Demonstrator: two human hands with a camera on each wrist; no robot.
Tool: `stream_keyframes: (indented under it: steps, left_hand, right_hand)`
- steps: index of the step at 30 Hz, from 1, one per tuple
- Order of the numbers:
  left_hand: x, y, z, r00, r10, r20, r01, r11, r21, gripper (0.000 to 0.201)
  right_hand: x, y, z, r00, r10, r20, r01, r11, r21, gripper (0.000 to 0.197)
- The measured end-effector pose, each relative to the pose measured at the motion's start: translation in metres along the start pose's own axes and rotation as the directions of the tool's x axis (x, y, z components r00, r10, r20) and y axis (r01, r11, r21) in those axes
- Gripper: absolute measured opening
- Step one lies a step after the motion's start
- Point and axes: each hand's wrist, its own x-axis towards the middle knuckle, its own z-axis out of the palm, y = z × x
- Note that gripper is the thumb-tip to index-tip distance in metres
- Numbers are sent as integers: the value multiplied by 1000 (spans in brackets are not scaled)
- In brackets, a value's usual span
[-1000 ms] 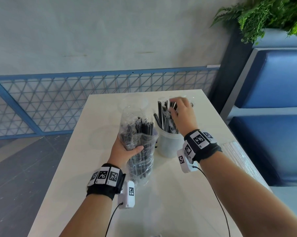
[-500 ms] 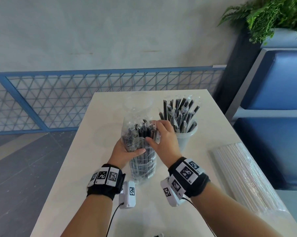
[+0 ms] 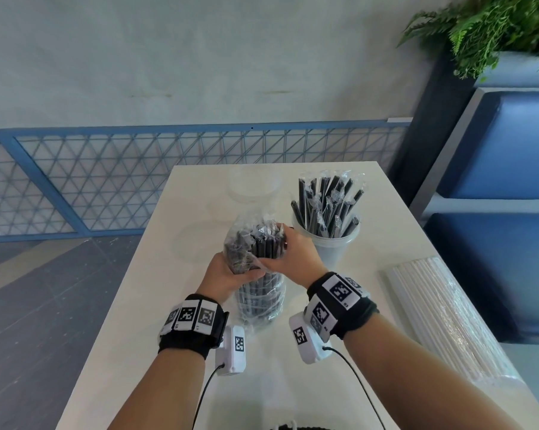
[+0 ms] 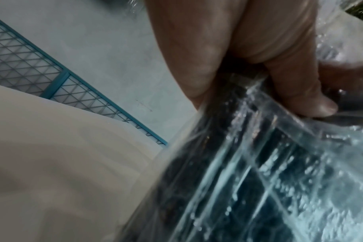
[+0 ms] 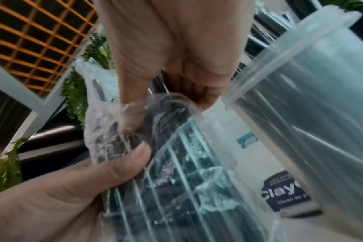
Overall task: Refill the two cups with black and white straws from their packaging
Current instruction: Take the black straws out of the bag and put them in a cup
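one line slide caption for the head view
Left hand steadies the bag of black straws while the right hand reaches into its top, beside a straw-filled cup.

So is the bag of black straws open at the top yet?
Open. The right hand has its fingers inside the mouth of the bag of black straws, which the left hand holds upright.

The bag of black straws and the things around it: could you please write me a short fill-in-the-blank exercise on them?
1. The left hand grips the clear bag of ____ straws.
2. The right hand reaches into the ____ of that bag.
3. The cup to the right of the bag holds ____ straws.
4. The pack of white straws lies near the table's ____ edge.

Missing words: black; top; black; right
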Motion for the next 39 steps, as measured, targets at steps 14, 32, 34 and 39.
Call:
stream_keyframes:
  steps: [14,32,34,39]
  left_hand:
    - [4,6,7,999,29,-42,-25,995,93,25]
    - [14,19,16,999,11,-46,-4,990,140,20]
    - [16,21,16,1000,12,-28,-8,991,131,21]
    - [19,17,14,999,18,-38,-12,987,158,27]
  right_hand:
    - [0,-8,-12,945,231,-233,-60,820,570,28]
    - [8,-13,-26,944,234,-231,-44,785,618,45]
    - [6,-10,-19,928,280,-247,-71,781,620,43]
    - [8,-15,-37,855,361,-373,39,673,739,31]
